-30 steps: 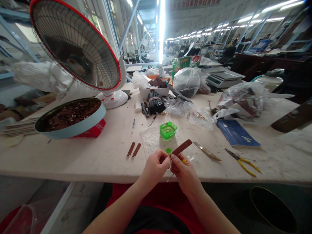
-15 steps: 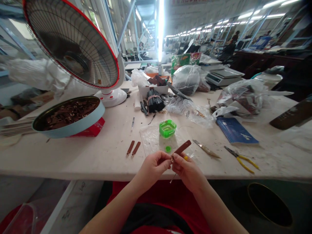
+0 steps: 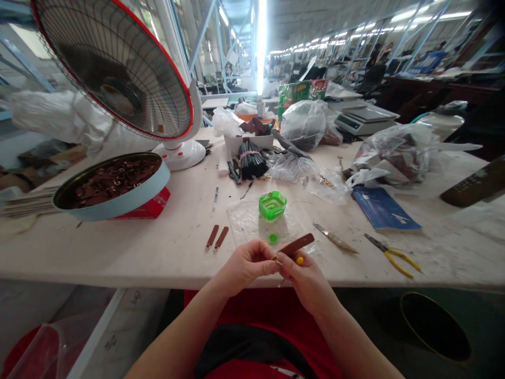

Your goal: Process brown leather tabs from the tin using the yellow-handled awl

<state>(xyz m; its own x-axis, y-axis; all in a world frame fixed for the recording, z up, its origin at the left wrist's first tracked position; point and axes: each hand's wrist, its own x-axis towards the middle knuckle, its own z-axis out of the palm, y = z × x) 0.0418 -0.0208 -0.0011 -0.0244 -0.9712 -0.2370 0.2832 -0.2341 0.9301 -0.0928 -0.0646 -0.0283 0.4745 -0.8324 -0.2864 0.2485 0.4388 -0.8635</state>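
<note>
A brown strap point(image 3: 296, 244) with a small metal piece at its near end is held between my two hands above the table's front edge. My left hand point(image 3: 252, 264) pinches the metal end from the left. My right hand point(image 3: 302, 273) is closed round the strap, along with a thin tool whose yellow end point(image 3: 300, 260) shows between the fingers. Just beyond my hands are a small green cap point(image 3: 273, 238) and a green container point(image 3: 272, 205) on a clear plastic sheet. Two more brown straps point(image 3: 212, 236) lie side by side to the left.
A round tin point(image 3: 150, 187) of brown pieces and a fan point(image 3: 189, 154) stand at the left. To the right lie a pointed blade point(image 3: 335, 239), yellow-handled pliers point(image 3: 392, 256) and a blue book point(image 3: 386, 210). Plastic bags point(image 3: 303, 126) sit at the back.
The strap between my hands has tipped lower toward the right, and more of the yellow tool end shows. The view has shifted slightly.
</note>
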